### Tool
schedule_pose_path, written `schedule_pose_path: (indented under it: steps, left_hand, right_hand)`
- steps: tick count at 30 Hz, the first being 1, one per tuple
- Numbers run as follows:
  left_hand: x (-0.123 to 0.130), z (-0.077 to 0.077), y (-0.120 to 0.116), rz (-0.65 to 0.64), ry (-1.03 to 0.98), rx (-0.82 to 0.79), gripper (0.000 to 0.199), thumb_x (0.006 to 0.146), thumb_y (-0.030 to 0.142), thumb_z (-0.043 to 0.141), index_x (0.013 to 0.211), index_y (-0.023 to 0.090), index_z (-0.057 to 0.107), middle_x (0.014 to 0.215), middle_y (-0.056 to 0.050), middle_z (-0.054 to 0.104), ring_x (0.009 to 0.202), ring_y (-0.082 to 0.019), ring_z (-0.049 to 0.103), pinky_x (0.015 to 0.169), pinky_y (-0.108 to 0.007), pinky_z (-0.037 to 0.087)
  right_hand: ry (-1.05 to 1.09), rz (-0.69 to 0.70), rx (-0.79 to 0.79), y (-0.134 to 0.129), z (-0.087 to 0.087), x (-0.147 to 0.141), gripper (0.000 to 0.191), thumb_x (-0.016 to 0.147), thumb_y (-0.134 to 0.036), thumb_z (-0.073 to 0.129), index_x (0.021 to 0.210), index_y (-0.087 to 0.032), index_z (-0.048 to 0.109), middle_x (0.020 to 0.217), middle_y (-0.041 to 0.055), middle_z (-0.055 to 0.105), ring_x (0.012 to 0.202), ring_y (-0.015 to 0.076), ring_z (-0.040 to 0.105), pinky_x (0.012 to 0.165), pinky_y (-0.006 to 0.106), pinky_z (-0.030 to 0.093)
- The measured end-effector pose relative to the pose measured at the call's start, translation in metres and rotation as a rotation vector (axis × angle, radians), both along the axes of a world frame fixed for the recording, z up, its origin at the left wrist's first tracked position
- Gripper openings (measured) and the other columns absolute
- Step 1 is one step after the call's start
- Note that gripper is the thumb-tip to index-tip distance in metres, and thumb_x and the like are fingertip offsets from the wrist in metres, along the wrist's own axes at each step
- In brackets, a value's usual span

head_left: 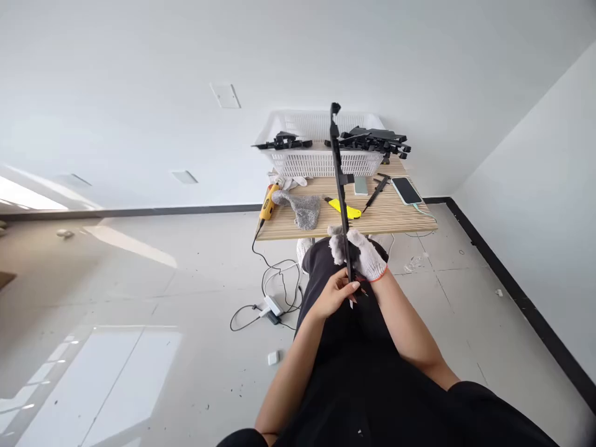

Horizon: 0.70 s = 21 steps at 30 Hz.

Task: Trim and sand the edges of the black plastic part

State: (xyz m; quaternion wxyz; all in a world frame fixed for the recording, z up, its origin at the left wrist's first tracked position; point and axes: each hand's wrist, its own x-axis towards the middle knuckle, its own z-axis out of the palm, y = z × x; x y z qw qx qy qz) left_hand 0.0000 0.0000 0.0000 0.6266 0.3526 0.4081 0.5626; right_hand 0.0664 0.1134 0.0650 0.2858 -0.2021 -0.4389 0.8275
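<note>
A long, narrow black plastic strip [342, 192] with small brackets along it stands nearly upright in front of me, its lower end above my lap. My left hand [338, 293], bare, pinches that lower end between thumb and fingers. Just above, my right hand [365, 253] wears a white knit glove with an orange-edged cuff and is closed around the strip, its fingertips grey. Something small and thin shows beside the strip's bottom end, too small to name.
On the wooden table [288, 231] are a white basket [321, 164] of black plastic parts [372, 139], a yellow corded tool [269, 202], a grey glove [305, 211], a yellow utility knife [347, 210], calipers [376, 191] and a phone [406, 190]. Cables and a power strip [274, 305] lie on the floor.
</note>
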Motion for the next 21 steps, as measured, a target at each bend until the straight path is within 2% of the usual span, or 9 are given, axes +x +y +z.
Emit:
schedule_pose_path:
  steps: [3,5,8,10,12,15,17,18,21]
  left_hand:
    - [-0.01,0.003,-0.01,0.17,0.007,0.008,0.05,0.075,0.059,0.082,0.091,0.017,0.062,0.078,-0.001,0.066,0.072,-0.015,0.063,0.068,-0.026,0.05]
    - [-0.018,0.004,-0.014,0.239,0.057,0.032,0.043,0.081,0.055,0.079,0.09,0.017,0.063,0.082,-0.001,0.066,0.077,-0.014,0.062,0.073,-0.025,0.049]
    - [-0.029,-0.002,-0.014,0.223,0.073,0.006,0.037,0.088,0.051,0.073,0.099,0.018,0.064,0.074,0.001,0.065,0.073,-0.014,0.061,0.072,-0.026,0.048]
    - [-0.037,-0.008,-0.011,0.153,-0.031,-0.038,0.04,0.089,0.051,0.072,0.111,0.019,0.061,0.069,0.002,0.064,0.067,-0.015,0.063,0.068,-0.027,0.051]
    - [-0.043,-0.012,-0.008,0.039,-0.136,-0.079,0.05,0.084,0.05,0.077,0.119,0.019,0.06,0.077,-0.001,0.067,0.072,-0.019,0.069,0.065,-0.03,0.054]
    - [-0.045,-0.01,-0.002,-0.037,-0.199,-0.112,0.053,0.078,0.051,0.082,0.112,0.016,0.062,0.093,-0.007,0.07,0.082,-0.024,0.074,0.064,-0.031,0.057]
    - [-0.042,-0.006,0.004,0.044,-0.199,-0.094,0.054,0.078,0.053,0.081,0.112,0.016,0.06,0.091,-0.007,0.069,0.08,-0.024,0.073,0.059,-0.03,0.057]
    - [-0.039,-0.004,0.008,0.131,-0.177,-0.077,0.056,0.077,0.052,0.082,0.115,0.018,0.058,0.09,-0.005,0.068,0.077,-0.022,0.073,0.056,-0.029,0.057]
    - [-0.031,-0.004,0.019,0.416,-0.038,-0.019,0.055,0.077,0.045,0.084,0.115,0.023,0.052,0.101,-0.003,0.067,0.075,-0.016,0.07,0.056,-0.026,0.058]
  right_hand:
    - [-0.201,-0.036,0.126,-0.012,-0.003,0.009,0.045,0.068,-0.039,0.087,0.107,-0.021,0.073,0.09,0.002,0.075,0.076,0.0158,0.069,0.075,0.031,0.059]
    - [-0.256,-0.064,0.176,-0.017,-0.006,0.013,0.045,0.069,-0.038,0.087,0.109,-0.021,0.075,0.099,0.0038,0.077,0.091,0.0197,0.072,0.091,0.038,0.058]
    - [-0.309,-0.039,0.225,-0.016,-0.011,0.018,0.044,0.071,-0.042,0.085,0.11,-0.022,0.077,0.112,0.0071,0.077,0.107,0.0255,0.071,0.107,0.047,0.052]
    - [-0.354,0.05,0.277,-0.012,-0.012,0.022,0.044,0.075,-0.044,0.083,0.114,-0.025,0.077,0.125,0.0076,0.074,0.12,0.027,0.067,0.112,0.047,0.048]
    - [-0.387,0.136,0.314,-0.007,-0.01,0.023,0.043,0.079,-0.042,0.08,0.118,-0.026,0.076,0.132,0.0068,0.071,0.125,0.0269,0.065,0.111,0.045,0.05]
    - [-0.513,0.196,0.36,-0.001,-0.001,0.016,0.038,0.078,-0.033,0.075,0.115,-0.025,0.077,0.119,0.0054,0.076,0.102,0.024,0.072,0.088,0.039,0.06]
    - [-0.59,0.194,0.379,0.001,0.005,0.006,0.032,0.078,-0.032,0.072,0.109,-0.024,0.078,0.103,0.0042,0.078,0.084,0.0214,0.072,0.073,0.035,0.06]
    - [-0.618,0.163,0.398,0.002,0.007,0.0,0.028,0.079,-0.033,0.071,0.105,-0.024,0.078,0.097,0.0037,0.078,0.08,0.0208,0.071,0.068,0.034,0.059]
    - [-0.727,-0.045,0.556,0.002,0.011,-0.01,0.023,0.079,-0.039,0.072,0.098,-0.025,0.076,0.096,0.0026,0.077,0.084,0.0213,0.072,0.071,0.033,0.058]
